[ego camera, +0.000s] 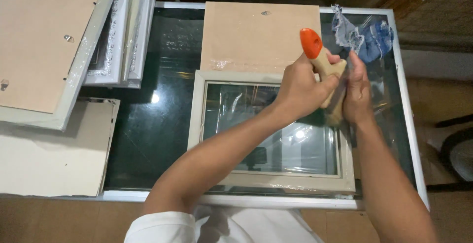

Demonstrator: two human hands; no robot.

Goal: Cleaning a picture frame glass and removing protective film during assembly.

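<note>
My left hand (300, 88) grips the brush (322, 63) handle firmly; my right hand (357, 93) pinches its bristles, steady above the frame (197, 120).

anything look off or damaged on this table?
No clear damage. The stack of frames at the left lies askew, overhanging the glass table. A crumpled blue rag sits at the far right corner.

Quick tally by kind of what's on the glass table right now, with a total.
Picture frames: 1 with glass under the hands, plus a stack at the left, count in it unclear
Loose backing boards: 2
Wooden-handled brush with orange tip: 1, in the left hand
Blue rag: 1
Total: 5, plus the stack
</note>
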